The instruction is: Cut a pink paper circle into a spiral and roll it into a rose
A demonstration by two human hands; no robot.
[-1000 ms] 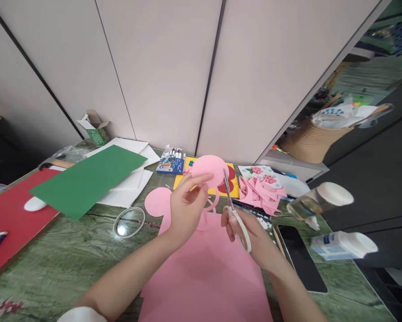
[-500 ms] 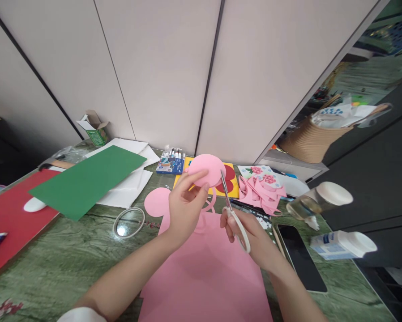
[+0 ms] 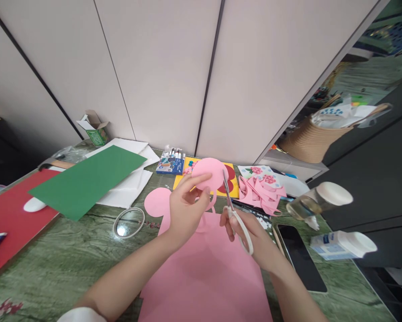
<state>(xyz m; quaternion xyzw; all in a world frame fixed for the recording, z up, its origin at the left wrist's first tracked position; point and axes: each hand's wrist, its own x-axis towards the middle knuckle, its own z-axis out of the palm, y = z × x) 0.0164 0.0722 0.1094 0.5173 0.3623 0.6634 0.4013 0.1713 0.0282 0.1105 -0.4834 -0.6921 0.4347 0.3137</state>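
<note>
Between the fingers and thumb of my left hand (image 3: 189,203) is a round pink paper disc (image 3: 207,172), held up above the table. My right hand (image 3: 246,226) grips white-handled scissors (image 3: 228,197), whose blades point up at the disc's right edge. A curled pink paper strip (image 3: 213,199) hangs below the disc. Under both hands lies a large pink sheet (image 3: 204,273). Another pink paper circle (image 3: 156,201) rests to the left of my left hand.
Pink scraps (image 3: 259,192) are heaped at the right, near a phone (image 3: 301,257) and two bottles (image 3: 344,245). Behind the disc sits a yellow sheet (image 3: 235,191) with red circles. Left are a silver ring (image 3: 129,222), green paper (image 3: 90,181), a red sheet (image 3: 23,219) and a marker box (image 3: 170,163).
The pink disc has turned and tipped in my left hand, showing rounder and slightly lower. The scissors have shifted a little to the right and stay at its right edge.
</note>
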